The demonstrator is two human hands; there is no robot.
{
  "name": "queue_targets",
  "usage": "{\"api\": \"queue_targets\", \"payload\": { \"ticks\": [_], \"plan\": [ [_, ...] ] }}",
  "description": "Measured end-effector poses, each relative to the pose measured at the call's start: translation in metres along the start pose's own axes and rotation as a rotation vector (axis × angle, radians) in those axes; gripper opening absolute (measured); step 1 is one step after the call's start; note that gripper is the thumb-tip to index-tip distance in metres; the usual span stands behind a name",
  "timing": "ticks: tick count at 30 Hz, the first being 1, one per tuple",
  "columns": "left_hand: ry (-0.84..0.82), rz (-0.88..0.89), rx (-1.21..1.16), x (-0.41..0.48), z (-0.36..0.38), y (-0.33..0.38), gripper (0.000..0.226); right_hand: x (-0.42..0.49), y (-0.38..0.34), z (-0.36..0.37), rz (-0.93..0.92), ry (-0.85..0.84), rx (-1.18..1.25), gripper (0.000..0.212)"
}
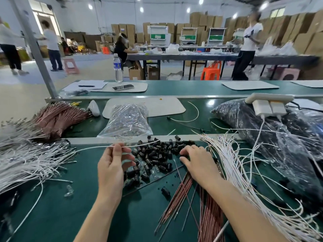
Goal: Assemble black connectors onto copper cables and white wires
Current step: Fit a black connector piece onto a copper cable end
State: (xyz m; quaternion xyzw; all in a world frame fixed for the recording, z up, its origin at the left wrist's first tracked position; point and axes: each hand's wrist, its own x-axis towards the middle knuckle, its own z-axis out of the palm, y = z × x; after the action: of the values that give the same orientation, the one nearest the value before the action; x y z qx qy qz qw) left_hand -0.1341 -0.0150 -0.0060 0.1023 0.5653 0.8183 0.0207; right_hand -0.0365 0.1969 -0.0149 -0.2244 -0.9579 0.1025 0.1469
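A heap of small black connectors lies on the green bench between my hands. My left hand pinches one white wire near its end, and the wire's tip reaches over the heap. My right hand rests palm down at the heap's right edge with fingers curled among the connectors; whether it holds one is hidden. Copper cables lie fanned out under my right forearm. Loose white wires are piled at the left, and another bunch of white wires lies at the right.
A copper cable bundle lies at the far left. A clear plastic bag sits behind the heap, and a large dark bag fills the right. A power strip rests on that bag. People work at tables beyond.
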Motion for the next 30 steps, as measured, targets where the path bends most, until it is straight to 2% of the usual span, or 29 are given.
{"api": "queue_targets", "payload": {
  "ticks": [2,4,6,8,11,14,22,30],
  "plan": [
    [-0.019,-0.016,-0.012,-0.002,0.001,-0.001,0.022,-0.004,0.001,0.001,0.028,0.103,0.305,0.017],
    [-0.041,-0.021,-0.040,-0.005,0.002,0.000,0.021,-0.010,0.005,0.000,0.180,0.169,0.778,0.019],
    [-0.075,-0.029,-0.073,-0.006,0.001,0.002,0.022,-0.015,0.011,-0.003,0.357,0.179,1.273,0.023],
    [-0.111,-0.039,-0.105,-0.006,0.000,0.005,0.020,-0.017,0.014,-0.006,0.442,0.142,1.719,0.024],
    [-0.168,-0.041,-0.113,-0.009,0.002,0.004,0.021,-0.018,0.016,-0.012,0.506,0.104,2.064,0.026],
    [-0.202,-0.048,-0.089,-0.013,0.006,0.000,0.022,-0.018,0.015,-0.014,0.513,0.089,2.126,0.031],
    [-0.192,-0.056,-0.071,-0.009,0.006,-0.003,0.024,-0.014,0.022,-0.014,0.513,0.076,2.276,0.025],
    [-0.194,-0.060,-0.083,-0.010,0.005,0.001,0.020,-0.015,0.019,-0.014,0.484,0.093,2.154,0.023]
  ]
}}
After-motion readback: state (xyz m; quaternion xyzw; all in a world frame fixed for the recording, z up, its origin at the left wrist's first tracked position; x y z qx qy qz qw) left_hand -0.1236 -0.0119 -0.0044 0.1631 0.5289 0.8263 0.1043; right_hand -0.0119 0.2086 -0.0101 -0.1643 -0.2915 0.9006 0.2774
